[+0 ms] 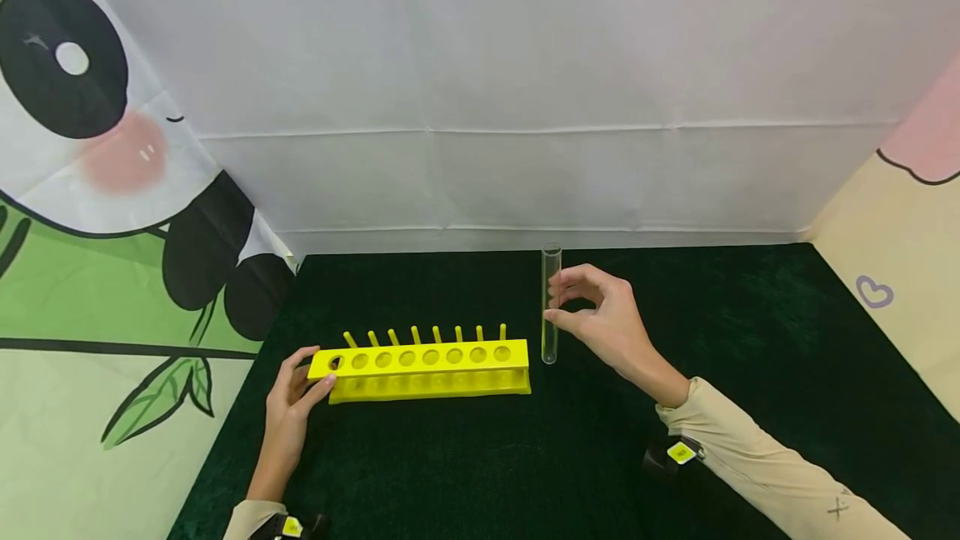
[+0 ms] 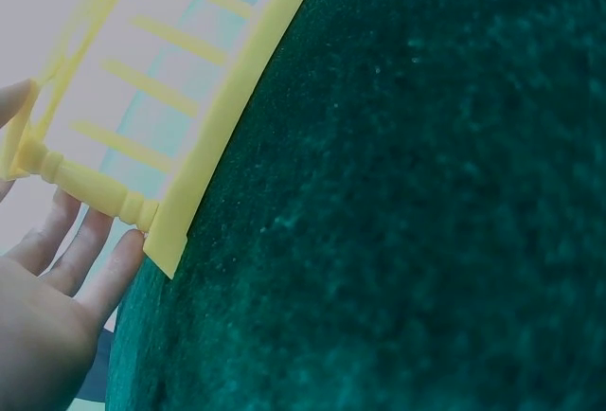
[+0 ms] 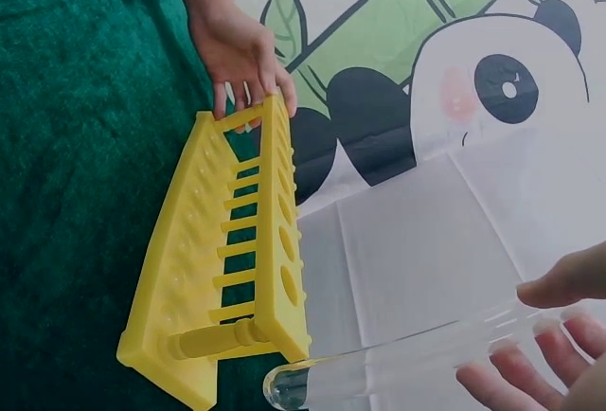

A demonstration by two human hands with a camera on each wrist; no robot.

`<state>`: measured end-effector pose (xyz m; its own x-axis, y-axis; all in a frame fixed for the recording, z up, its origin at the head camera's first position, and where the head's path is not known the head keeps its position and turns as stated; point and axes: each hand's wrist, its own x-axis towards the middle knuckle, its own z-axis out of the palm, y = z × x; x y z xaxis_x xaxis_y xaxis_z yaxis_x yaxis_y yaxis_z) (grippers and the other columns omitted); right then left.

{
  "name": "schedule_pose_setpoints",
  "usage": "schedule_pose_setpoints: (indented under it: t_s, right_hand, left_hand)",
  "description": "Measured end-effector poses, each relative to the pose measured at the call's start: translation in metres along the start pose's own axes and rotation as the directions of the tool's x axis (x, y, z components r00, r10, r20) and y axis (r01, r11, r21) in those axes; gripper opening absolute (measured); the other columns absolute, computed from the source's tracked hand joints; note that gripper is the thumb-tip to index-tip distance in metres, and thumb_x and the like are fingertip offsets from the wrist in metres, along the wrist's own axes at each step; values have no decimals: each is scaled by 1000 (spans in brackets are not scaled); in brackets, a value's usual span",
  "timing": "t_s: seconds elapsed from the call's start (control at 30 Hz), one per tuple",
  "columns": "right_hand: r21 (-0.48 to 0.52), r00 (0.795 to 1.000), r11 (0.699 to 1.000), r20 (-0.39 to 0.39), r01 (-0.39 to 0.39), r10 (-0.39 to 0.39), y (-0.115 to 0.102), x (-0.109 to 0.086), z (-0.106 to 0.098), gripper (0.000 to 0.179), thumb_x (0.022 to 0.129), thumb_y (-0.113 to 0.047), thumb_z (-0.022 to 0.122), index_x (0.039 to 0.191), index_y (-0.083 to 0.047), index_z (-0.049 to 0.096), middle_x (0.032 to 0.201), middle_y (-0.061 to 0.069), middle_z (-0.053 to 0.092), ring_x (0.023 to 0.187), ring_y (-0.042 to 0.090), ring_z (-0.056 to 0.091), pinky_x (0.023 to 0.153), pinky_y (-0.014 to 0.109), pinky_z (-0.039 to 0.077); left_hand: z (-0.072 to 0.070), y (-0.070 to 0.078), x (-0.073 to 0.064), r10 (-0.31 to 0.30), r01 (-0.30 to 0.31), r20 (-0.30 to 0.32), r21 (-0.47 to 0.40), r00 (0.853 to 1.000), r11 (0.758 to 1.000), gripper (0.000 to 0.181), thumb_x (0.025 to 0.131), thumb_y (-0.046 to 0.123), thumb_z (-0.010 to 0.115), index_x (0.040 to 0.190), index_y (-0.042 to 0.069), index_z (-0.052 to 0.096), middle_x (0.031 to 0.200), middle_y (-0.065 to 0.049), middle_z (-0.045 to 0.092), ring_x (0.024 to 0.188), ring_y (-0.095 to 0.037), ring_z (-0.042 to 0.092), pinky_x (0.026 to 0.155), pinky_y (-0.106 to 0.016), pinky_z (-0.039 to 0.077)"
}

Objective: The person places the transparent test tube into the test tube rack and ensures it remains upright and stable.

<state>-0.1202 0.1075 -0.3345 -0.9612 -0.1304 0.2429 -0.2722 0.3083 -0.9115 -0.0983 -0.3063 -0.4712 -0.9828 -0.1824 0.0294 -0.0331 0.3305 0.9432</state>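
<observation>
A yellow test tube rack stands on the dark green cloth, with a row of round holes in its top plate and short pegs along the back. My left hand holds its left end, thumb at the front and fingers behind; the left wrist view shows fingers beside the end post. Just past the rack's right end, my right hand pinches a clear glass test tube between thumb and fingers. The tube is nearly upright. In the right wrist view, its rounded bottom appears close to the rack's near end.
Green velvety cloth covers the table. A white sheet hangs behind it. To the left is a panda-printed sheet, to the right a cream and pink one.
</observation>
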Motion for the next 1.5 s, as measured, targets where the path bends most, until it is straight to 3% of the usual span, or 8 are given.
schedule_pose_setpoints:
  t_s: [0.77, 1.5]
  right_hand:
    - [45, 999, 998, 11, 49, -50, -8, 4, 7, 31, 79, 0, 73, 107, -4, 60, 105, 10, 60, 91, 23, 59, 69, 30, 53]
    - [66, 995, 993, 10, 95, -96, -16, 7, 20, 31, 79, 0, 73, 107, -4, 61, 104, 10, 62, 90, 23, 60, 69, 29, 53]
  left_hand:
    - [0, 0, 1, -8, 8, -6, 6, 1000, 1000, 52, 95, 33, 55, 141, 18, 36, 129, -6, 52, 105, -14, 50, 92, -22, 38]
    - [2, -1, 2, 5, -5, -9, 13, 1000, 1000, 51, 95, 31, 57, 141, 19, 37, 128, -8, 52, 104, -13, 51, 88, -18, 39]
